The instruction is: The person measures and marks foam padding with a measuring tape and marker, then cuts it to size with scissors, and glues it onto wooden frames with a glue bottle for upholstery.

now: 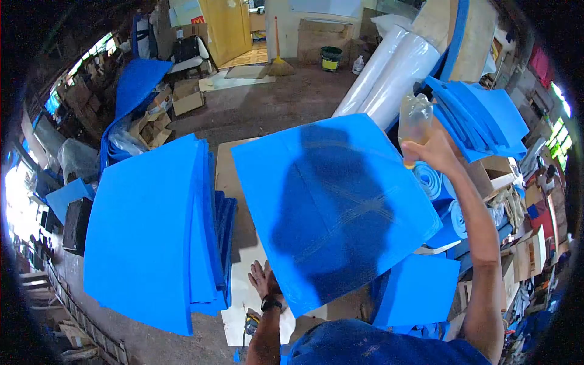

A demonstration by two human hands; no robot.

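A clear plastic bottle (pixel 416 115) is in my right hand (pixel 431 149), upside down with its yellowish tip pointing at the sheet's right side. Under it lies a large blue foam sheet (pixel 286 176), with thin squiggly lines and a crossing pattern on its surface. My shadow falls across the sheet's middle. My left hand (pixel 263 281) has its fingers spread and rests on the pale board beside the sheet's lower left edge; a dark watch is on that wrist. A tape measure (pixel 250 323) lies just below this hand.
A stack of blue foam sheets (pixel 143 237) stands at left. More blue sheets (pixel 480 118) and foam rolls (pixel 427 180) are at right. Plastic-wrapped white rolls (pixel 389 67) lean behind. Farther back are a broom (pixel 281 64), a dark bucket (pixel 330 59) and cardboard boxes (pixel 187 97).
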